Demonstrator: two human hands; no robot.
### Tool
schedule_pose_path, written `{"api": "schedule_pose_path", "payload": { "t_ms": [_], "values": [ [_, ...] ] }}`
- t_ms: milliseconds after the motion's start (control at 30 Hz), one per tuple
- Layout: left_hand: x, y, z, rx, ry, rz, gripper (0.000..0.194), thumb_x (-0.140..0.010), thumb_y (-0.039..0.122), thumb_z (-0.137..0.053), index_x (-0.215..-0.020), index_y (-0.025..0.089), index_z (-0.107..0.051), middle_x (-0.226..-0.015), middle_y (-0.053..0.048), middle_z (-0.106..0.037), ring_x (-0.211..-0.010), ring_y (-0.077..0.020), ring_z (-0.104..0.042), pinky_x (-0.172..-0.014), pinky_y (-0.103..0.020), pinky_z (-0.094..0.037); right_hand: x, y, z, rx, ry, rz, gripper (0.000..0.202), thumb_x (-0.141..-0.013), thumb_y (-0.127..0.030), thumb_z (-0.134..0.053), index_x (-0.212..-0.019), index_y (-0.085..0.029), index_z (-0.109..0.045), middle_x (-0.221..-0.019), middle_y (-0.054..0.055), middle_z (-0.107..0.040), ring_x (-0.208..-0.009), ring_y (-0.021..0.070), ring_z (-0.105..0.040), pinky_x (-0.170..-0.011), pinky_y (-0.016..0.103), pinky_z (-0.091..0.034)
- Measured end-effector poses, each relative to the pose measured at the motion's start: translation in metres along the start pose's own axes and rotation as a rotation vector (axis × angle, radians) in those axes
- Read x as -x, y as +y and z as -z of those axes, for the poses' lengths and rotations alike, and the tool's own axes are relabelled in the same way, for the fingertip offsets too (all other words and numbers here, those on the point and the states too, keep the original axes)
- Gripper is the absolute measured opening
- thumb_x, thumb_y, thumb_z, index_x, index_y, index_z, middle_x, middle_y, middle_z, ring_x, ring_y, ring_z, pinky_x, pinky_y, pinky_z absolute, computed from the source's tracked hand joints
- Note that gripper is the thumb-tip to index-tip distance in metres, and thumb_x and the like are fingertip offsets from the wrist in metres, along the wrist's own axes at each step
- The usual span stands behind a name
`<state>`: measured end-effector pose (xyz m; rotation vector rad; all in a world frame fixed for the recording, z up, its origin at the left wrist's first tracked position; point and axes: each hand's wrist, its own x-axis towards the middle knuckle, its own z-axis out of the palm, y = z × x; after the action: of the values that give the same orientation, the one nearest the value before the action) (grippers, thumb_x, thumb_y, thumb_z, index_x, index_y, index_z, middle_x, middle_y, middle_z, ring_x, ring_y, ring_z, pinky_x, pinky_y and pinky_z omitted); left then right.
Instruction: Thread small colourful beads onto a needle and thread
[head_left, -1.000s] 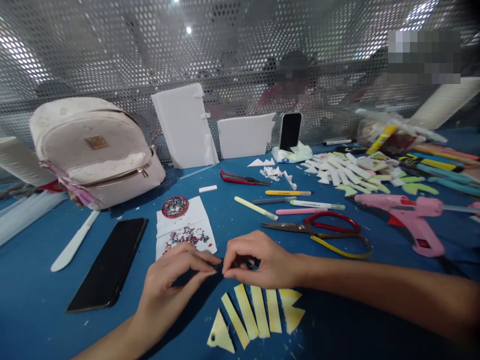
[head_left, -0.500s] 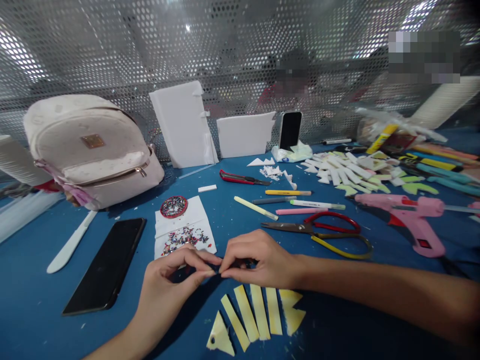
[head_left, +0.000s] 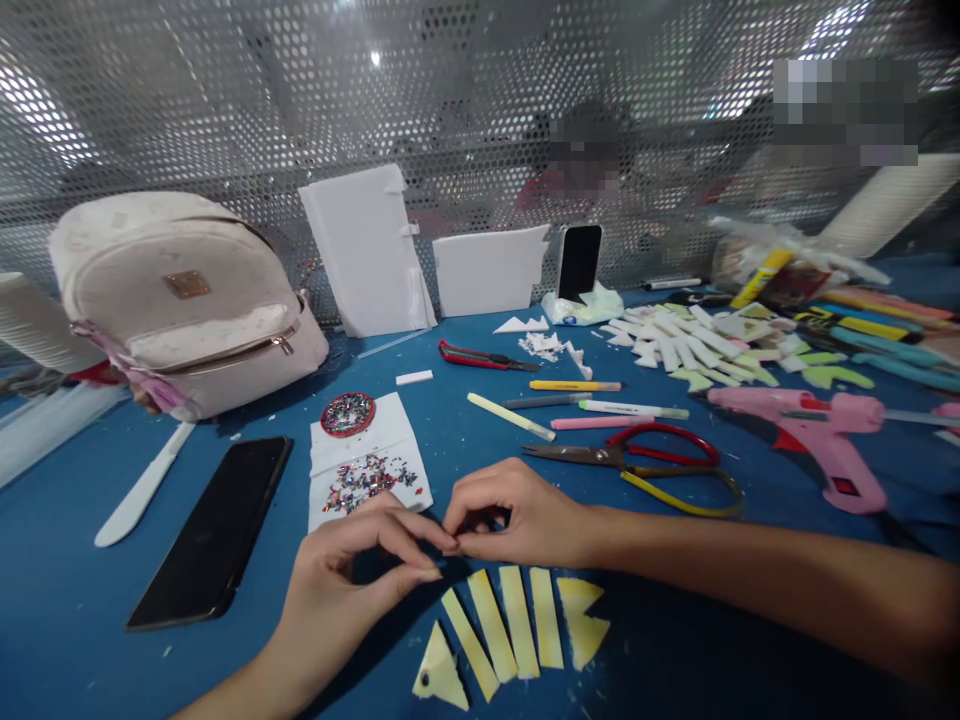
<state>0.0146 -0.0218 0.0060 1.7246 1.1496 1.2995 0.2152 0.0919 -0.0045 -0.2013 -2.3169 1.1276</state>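
My left hand (head_left: 360, 565) is over the blue table, thumb and forefinger a little apart, with nothing visible between them. Its forefinger touches the fingertips of my right hand (head_left: 514, 515), which are pinched together; whatever they hold, if anything, is too small to see. Just below the hands lie yellow pieces: a triangular head with a hole (head_left: 441, 668), several strips (head_left: 519, 622) and a notched tail piece (head_left: 583, 625). Behind my left hand a white paper (head_left: 401, 430) carries loose glitter flakes (head_left: 367, 482) and a red-rimmed round lid (head_left: 347, 414) full of flakes.
Scissors (head_left: 585, 455), markers (head_left: 634, 409), a red cutter (head_left: 480, 356) and a pink glue gun (head_left: 806, 410) lie ahead and right. A dark phone (head_left: 214, 530), white knife (head_left: 142, 495) and backpack (head_left: 187, 300) are left. Foam scraps (head_left: 675, 335) lie at the back right.
My left thumb has parted from its forefinger and from my right fingertips. The left hand has shifted slightly down; the pieces on the table have not moved.
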Motion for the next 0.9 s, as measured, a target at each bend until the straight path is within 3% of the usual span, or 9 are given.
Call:
{"api": "schedule_pose_path", "payload": {
  "t_ms": [200, 900],
  "values": [
    [-0.0042, 0.0019, -0.0009, -0.016, -0.039, -0.034, 0.013, -0.088, 0.028, -0.079, -0.076, 0.022, -0.077, -0.087, -0.003, -0.081, -0.082, -0.016, -0.074, -0.083, -0.028, -0.054, 0.0002, -0.0003, 0.0003, 0.011, -0.023, 0.017, 0.008, -0.088, -0.015, -0.065, -0.083, -0.014, -0.071, -0.074, 0.0, -0.067, -0.06, 0.0074, -0.056, -0.058, 0.017, -0.042],
    [-0.0064, 0.0048, -0.0023, -0.005, -0.088, 0.03, 0.01, -0.082, 0.021, -0.083, -0.072, 0.021, -0.08, -0.08, -0.001, -0.073, -0.075, -0.0134, -0.071, -0.072, -0.021, -0.053, -0.0011, -0.0017, 0.0019, 0.015, -0.042, 0.013, 0.007, -0.089, -0.019, -0.07, -0.086, -0.014, -0.074, -0.075, 0.0, -0.066, -0.062, 0.0076, -0.056, -0.059, 0.016, -0.042]
  ]
}}
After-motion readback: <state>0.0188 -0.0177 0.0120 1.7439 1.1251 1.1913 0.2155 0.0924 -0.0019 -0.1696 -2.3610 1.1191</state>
